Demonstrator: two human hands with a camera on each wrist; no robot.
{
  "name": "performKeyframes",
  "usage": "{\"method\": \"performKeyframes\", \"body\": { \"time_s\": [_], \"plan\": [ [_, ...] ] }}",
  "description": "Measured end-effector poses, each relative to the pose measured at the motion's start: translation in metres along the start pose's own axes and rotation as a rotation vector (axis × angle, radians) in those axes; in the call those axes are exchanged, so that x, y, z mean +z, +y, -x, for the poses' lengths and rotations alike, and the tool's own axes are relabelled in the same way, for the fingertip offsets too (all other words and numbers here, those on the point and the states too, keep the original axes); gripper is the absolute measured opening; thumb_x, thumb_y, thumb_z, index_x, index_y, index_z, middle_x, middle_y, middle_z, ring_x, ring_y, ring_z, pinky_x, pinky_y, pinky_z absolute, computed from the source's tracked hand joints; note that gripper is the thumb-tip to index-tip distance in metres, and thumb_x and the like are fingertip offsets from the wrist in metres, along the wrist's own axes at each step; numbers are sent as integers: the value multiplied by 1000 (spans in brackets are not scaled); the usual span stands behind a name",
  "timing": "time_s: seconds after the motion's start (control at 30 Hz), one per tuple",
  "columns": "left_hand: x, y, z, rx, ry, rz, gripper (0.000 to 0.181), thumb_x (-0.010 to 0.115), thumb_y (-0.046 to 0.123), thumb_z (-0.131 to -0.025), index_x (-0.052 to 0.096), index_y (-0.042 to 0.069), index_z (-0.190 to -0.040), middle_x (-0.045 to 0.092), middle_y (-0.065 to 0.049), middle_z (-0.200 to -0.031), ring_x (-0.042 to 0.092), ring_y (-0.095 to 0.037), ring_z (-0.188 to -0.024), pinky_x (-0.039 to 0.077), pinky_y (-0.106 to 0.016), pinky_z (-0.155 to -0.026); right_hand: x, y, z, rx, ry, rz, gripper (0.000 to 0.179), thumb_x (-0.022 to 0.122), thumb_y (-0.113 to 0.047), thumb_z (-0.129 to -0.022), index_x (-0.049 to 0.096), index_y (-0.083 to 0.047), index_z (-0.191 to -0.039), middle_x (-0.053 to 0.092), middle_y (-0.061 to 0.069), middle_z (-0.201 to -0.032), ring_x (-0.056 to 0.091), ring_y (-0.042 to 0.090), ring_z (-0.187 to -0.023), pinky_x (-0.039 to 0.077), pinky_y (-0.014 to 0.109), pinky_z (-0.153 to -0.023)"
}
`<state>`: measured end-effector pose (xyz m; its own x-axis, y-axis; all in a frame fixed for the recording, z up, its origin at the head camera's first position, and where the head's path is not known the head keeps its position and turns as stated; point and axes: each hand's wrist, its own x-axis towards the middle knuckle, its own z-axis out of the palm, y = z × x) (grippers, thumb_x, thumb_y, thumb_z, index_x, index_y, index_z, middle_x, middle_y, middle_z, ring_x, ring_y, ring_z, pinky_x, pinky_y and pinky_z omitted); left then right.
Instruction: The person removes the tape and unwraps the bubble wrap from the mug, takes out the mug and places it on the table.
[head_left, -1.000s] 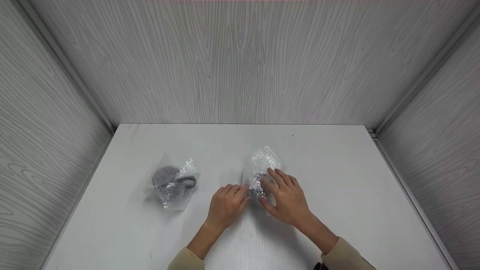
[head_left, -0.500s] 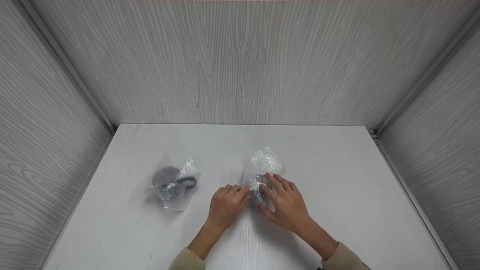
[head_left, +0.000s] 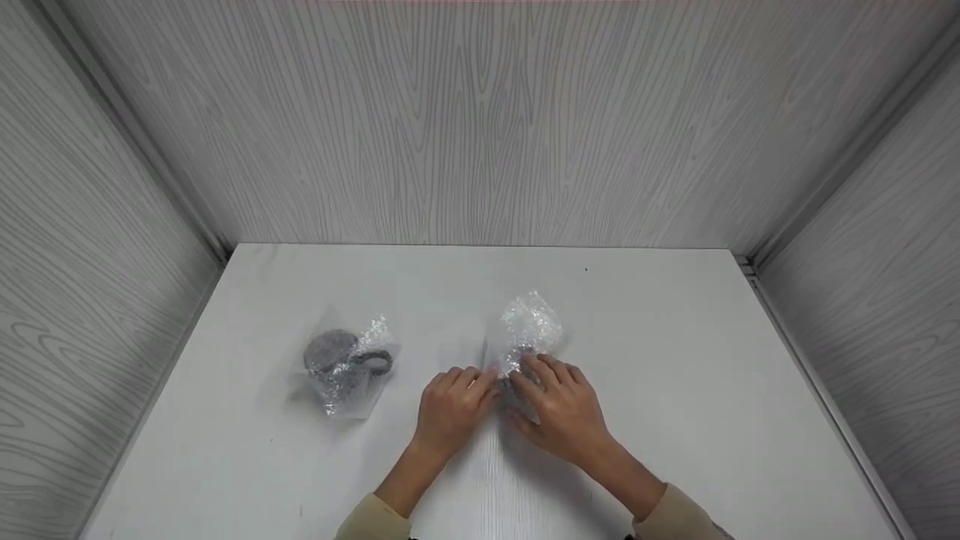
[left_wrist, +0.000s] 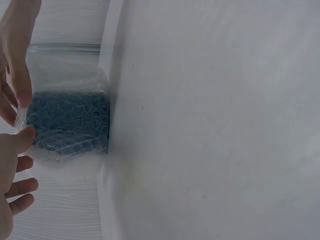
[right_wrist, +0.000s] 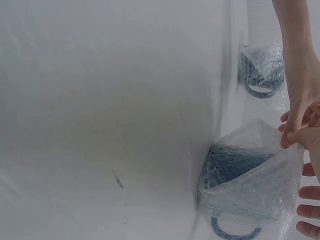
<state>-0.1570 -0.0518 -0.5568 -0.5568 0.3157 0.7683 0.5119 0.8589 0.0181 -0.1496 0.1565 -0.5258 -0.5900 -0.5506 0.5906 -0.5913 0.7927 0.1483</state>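
Observation:
A dark blue-grey mug [right_wrist: 235, 162] in clear bubble wrap [head_left: 531, 322] lies on the white table between the two hands. Its handle [right_wrist: 235, 234] shows through the wrap in the right wrist view. From the left, my left hand [head_left: 452, 405] pinches the near part of the wrap between thumb and bent fingers. My right hand [head_left: 564, 409] rests on the wrapped mug from the right, fingers loosely bent over it and spread apart. Both thumbs come close together at the wrap's edge in the right wrist view. The fingers partly hide the mug in the head view.
A second mug [head_left: 346, 364] in bubble wrap, handle toward the right, sits left of the hands on the white table [head_left: 645, 315]. Grey wood-grain panels [head_left: 480, 127] stand at the back and both sides.
My right hand has slid a little toward me over the wrap, its fingers bending more. The left hand keeps its place, and the second mug has not moved.

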Motion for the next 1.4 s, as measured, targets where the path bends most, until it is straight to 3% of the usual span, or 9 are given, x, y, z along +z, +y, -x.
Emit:
{"method": "performKeyframes", "body": {
  "time_s": [0.53,1.0,1.4],
  "plan": [
    [-1,0,0,-8,12,-1,31,92,31,-79,82,20,-106,77,4,-87,72,-13,-76,57,-28,-63,5,-5,-11,12,134,40,36,94,-23,-75,77,-15,-106,77,3,-104,73,26,-93,62,40,-73],
    [1,0,0,5,3,-6,28,93,26,-78,83,19,-104,76,3,-85,72,-14,-74,57,-28,-62,9,-6,-24,15,138,95,31,94,-25,-78,77,-15,-102,77,3,-98,73,24,-89,63,39,-72],
    [0,2,1,-7,-16,-5,23,89,28,-83,81,19,-102,76,2,-86,72,-14,-75,57,-28,-62,7,-5,-25,26,106,98,19,93,-25,-79,79,-17,-89,76,-2,-90,72,19,-83,62,36,-71]
  ]
}}
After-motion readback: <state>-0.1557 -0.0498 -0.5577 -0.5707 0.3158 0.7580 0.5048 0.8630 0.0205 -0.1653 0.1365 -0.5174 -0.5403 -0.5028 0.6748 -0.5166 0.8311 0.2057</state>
